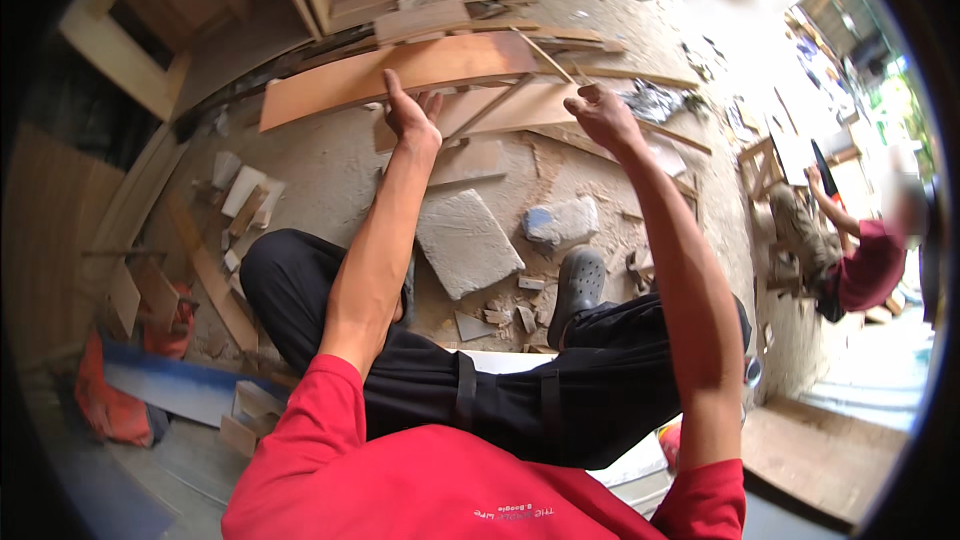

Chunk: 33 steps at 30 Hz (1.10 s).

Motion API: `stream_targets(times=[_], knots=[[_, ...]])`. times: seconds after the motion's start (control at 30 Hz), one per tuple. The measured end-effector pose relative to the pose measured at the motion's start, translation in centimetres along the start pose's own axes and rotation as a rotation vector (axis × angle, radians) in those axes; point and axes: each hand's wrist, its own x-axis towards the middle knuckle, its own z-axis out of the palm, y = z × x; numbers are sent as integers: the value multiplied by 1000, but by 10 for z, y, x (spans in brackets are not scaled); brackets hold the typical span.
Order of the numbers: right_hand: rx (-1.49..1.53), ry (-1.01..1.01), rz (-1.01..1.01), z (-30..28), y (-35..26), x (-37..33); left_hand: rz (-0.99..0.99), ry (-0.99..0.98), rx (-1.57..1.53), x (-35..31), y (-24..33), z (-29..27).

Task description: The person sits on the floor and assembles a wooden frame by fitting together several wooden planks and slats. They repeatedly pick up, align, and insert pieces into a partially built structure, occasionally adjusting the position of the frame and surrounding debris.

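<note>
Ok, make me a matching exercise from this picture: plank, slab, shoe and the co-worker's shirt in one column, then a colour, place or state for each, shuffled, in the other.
Column 1
1. Plank
2. Slab
3. Shoe
4. Co-worker's shirt

Column 2
A. Grey, with holes
B. Dark red
C. At the left hand
D. Pale and squarish

Right pairs: 1-C, 2-D, 3-A, 4-B

You wear a red short-sleeved shirt (430, 480) with small pale lettering (515, 513). Your trousers (625, 380) are black, your clog (578, 285) grey and perforated.
</note>
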Motion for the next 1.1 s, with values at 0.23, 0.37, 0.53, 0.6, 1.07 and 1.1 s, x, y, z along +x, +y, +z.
stream_targets(times=[0.23, 0.37, 0.53, 0.6, 1.07, 1.1], knots=[[-273, -280, -96, 25, -55, 55, -54, 274, 51, 31, 55, -39], [84, -457, 228, 49, -45, 75, 46, 427, 171, 45, 86, -57], [330, -622, 325, 63, -40, 107, 139, 338, 275, 66, 125, -90], [364, -484, 350, 74, -49, 109, 134, 278, 375, 74, 141, -100], [395, -240, 96, 115, -67, 123, 144, 25, 379, 80, 189, -126], [424, -256, 92, 117, -74, 121, 163, 8, 357, 81, 196, -128]])
